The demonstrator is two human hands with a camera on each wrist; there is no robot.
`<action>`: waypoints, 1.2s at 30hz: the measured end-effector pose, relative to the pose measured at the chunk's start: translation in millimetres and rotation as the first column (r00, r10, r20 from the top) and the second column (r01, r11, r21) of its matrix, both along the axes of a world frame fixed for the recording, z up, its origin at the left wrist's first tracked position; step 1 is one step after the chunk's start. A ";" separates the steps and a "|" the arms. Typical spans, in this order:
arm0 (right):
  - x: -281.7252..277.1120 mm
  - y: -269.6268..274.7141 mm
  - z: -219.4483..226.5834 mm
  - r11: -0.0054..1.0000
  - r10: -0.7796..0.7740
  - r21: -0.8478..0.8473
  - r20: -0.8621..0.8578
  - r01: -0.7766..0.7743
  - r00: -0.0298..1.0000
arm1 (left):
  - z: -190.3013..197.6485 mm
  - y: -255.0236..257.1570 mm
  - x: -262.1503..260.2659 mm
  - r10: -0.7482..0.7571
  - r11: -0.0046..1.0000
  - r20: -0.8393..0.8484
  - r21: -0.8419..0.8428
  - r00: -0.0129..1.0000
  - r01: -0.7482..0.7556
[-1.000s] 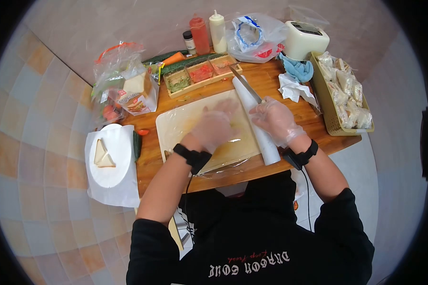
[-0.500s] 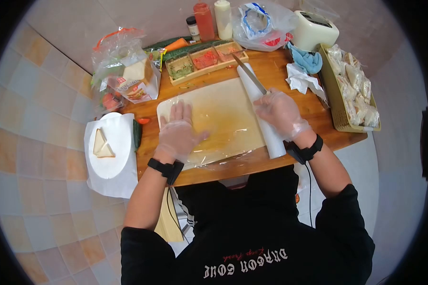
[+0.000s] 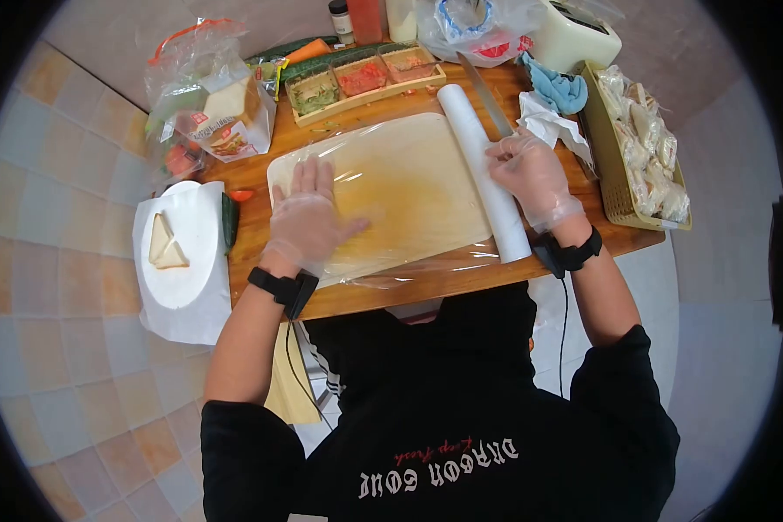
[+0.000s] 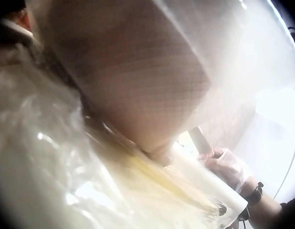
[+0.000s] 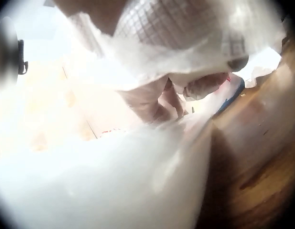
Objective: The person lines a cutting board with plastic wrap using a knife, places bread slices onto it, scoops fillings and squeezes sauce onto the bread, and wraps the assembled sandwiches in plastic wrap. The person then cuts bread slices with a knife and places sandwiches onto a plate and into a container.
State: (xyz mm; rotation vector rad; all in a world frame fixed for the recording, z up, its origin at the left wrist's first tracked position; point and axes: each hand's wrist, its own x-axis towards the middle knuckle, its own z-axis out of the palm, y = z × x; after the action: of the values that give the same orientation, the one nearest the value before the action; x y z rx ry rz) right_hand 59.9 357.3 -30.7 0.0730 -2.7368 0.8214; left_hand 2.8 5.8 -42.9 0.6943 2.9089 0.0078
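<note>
In the head view a cutting board (image 3: 444,143) lies under clear plastic film (image 3: 383,187) with a yellowish stain showing. My gloved left hand (image 3: 309,224) rests spread flat on the film at the board's left side. My gloved right hand (image 3: 535,178) grips a knife (image 3: 487,97) by its handle, the blade pointing up and away. Just left of that hand lies a white roll (image 3: 483,170) along the board's right edge. The left wrist view shows the right hand (image 4: 228,167) beyond the roll (image 4: 209,183); the right wrist view is mostly glove and roll (image 5: 99,181).
Behind the board stands a wooden tray (image 3: 370,96) of chopped fillings, with bottles behind it. To the left are bagged bread (image 3: 235,113) and a white plate (image 3: 180,283) with bread triangles. A basket (image 3: 619,191) of wrapped sandwiches, a blue cloth (image 3: 555,87) and a toaster (image 3: 574,39) are right.
My left hand has moved from the middle of the board to its left side and now lies flat. My right hand, still holding the knife, has shifted slightly right, and the blade stands more upright.
</note>
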 end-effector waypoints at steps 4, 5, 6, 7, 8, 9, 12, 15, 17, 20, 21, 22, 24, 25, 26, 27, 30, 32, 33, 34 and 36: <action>1.2 10.5 -2.3 0.999 -0.045 -0.002 0.022 0.045 0.999 | -0.4 1.1 0.8 0.006 1.000 -0.009 -0.010 1.000 -0.007; 2.7 10.6 -0.1 0.997 -0.057 -0.045 0.054 0.059 0.997 | -0.5 1.3 0.1 0.005 1.000 -0.016 -0.017 1.000 -0.005; 4.4 10.5 0.8 0.997 -0.060 -0.044 0.059 0.062 0.996 | -0.6 1.5 0.0 0.002 1.000 -0.011 -0.016 1.000 -0.003; 5.7 10.3 1.7 0.995 -0.060 -0.076 0.068 0.065 0.996 | -0.4 2.1 -0.1 0.012 1.000 -0.005 -0.008 1.000 -0.012; 7.2 10.0 2.4 0.992 -0.060 -0.107 0.078 0.068 0.995 | 0.1 2.6 0.2 0.022 1.000 0.002 -0.001 1.000 -0.022; 8.7 9.9 2.7 0.992 -0.062 -0.106 0.080 0.070 0.995 | 1.0 3.1 0.7 0.021 1.000 0.004 0.001 1.000 -0.021; 10.4 3.7 7.8 0.997 -0.054 -0.059 0.015 0.055 0.998 | 3.4 0.9 -0.1 0.019 1.000 0.005 0.018 1.000 -0.019; 14.8 -12.2 36.8 0.997 -0.024 -0.067 0.042 0.027 0.999 | 6.6 -6.2 -3.8 0.002 0.998 -0.026 0.065 1.000 0.000; 17.1 -18.7 48.6 0.993 -0.026 -0.110 0.094 0.037 0.995 | 16.9 -14.7 -4.2 -0.070 0.995 -0.165 0.060 0.984 0.081; 17.5 -10.0 36.8 0.951 0.111 -0.287 -0.033 -0.116 0.993 | 35.2 -27.7 -5.3 -0.059 0.994 -0.152 0.085 0.987 0.073; 20.5 -9.5 36.7 0.951 0.113 -0.285 -0.035 -0.118 0.993 | 41.8 -27.0 -6.2 -0.058 0.994 -0.154 0.086 0.986 0.072; 27.3 -15.6 46.3 0.969 0.074 -0.240 0.049 -0.060 0.996 | 51.3 -21.5 -7.2 -0.100 0.983 -0.187 0.134 0.977 0.126; 29.8 -24.6 51.0 0.983 0.029 -0.184 0.135 -0.004 0.990 | 52.2 -1.0 -12.1 -0.140 0.966 -0.219 0.186 0.966 0.182; 26.2 -28.2 48.5 0.999 -0.005 -0.051 0.169 0.014 0.986 | 47.0 19.0 -17.6 -0.267 0.930 -0.182 0.207 0.946 0.303; 21.1 -32.2 47.8 0.996 -0.044 0.086 0.194 0.027 0.980 | 42.0 38.8 -25.2 -0.391 0.878 -0.155 0.234 0.907 0.418; 16.9 -38.7 48.3 0.995 -0.046 0.095 0.192 0.028 0.980 | 33.2 56.4 -33.0 -0.390 0.875 -0.159 0.241 0.907 0.419; 0.5 -61.0 50.6 0.966 -0.102 0.256 0.286 0.027 0.953 | 15.6 96.7 -54.4 -0.580 0.746 -0.248 0.221 0.776 0.628; -5.6 -68.4 51.1 0.959 -0.129 0.282 0.314 0.037 0.941 | 13.9 109.3 -64.7 -0.588 0.781 -0.120 0.174 0.800 0.600; -8.0 -71.0 50.3 0.953 -0.153 0.301 0.347 0.045 0.925 | 6.6 110.7 -69.6 -0.591 0.777 -0.125 0.176 0.797 0.604; -10.1 -73.9 45.9 0.951 -0.158 0.305 0.343 0.049 0.926 | -0.1 111.4 -72.5 -0.587 0.773 -0.126 0.208 0.800 0.600; -12.8 -79.8 32.6 0.932 -0.165 0.361 0.338 0.034 0.926 | -13.6 111.2 -80.2 -0.585 0.765 -0.125 0.243 0.801 0.596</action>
State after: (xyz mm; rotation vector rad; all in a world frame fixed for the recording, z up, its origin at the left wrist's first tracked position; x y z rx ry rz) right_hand 47.0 277.5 1.9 -0.1665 -3.1771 0.3336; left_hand -77.4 117.0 -56.5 1.6526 2.6042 0.3287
